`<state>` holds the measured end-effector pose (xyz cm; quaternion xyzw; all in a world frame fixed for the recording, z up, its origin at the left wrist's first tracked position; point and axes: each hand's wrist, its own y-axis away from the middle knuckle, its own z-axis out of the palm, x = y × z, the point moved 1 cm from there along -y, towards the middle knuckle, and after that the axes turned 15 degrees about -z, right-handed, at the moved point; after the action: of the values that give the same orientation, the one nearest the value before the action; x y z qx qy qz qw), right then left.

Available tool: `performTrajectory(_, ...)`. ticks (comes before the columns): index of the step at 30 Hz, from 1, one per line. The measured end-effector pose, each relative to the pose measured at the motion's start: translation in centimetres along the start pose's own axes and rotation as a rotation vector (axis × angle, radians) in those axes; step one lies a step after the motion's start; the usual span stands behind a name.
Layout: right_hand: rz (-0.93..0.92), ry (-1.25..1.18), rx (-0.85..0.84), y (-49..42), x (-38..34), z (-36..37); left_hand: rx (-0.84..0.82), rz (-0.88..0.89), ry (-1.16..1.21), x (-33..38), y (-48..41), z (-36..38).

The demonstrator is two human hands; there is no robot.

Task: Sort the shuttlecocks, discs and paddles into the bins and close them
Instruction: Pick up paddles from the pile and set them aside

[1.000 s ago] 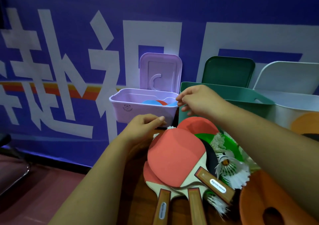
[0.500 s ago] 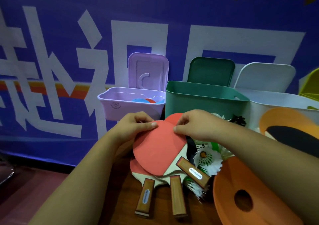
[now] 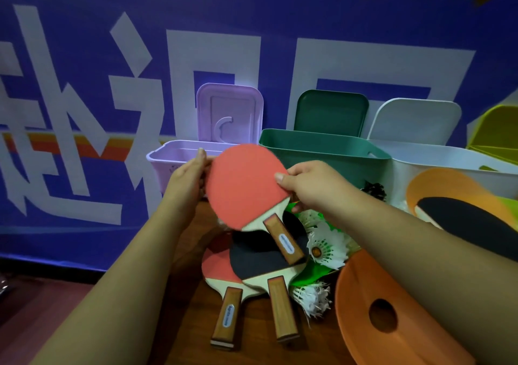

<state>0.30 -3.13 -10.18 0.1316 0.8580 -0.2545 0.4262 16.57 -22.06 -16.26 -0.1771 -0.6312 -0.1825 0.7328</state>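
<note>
Red-faced table-tennis paddle with a wooden handle (image 3: 246,185) held in the air at the front-left corner of the tall green plastic bin (image 3: 322,151). Blade top about level with the bin's rim, handle slanting down-right. Left hand (image 3: 186,179) grips the blade's left edge. Right hand (image 3: 311,185) pinches the right edge, thumb on the red rubber. Bin mouth open, lid upright behind. Lilac bin (image 3: 168,157) just left, lid up too. Below the green bin, on the wooden table: two stacked paddles (image 3: 252,266) touching white feather shuttlecocks (image 3: 326,248).
</note>
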Motion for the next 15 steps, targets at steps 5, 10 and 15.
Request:
performTrajectory(5,0.108,-0.337,0.191,-1.0,-0.2,-1.8,0.084,0.0,-0.091,0.5,0.1,0.2)
performTrajectory(10,0.189,-0.483,0.213,-0.1,-0.2,-4.0,0.004,-0.017,-0.616,1.5,3.2,0.9)
performTrajectory(15,0.161,-0.504,0.253,1.0,0.5,-6.3,0.07,-0.072,-1.0,0.3,7.0,1.5)
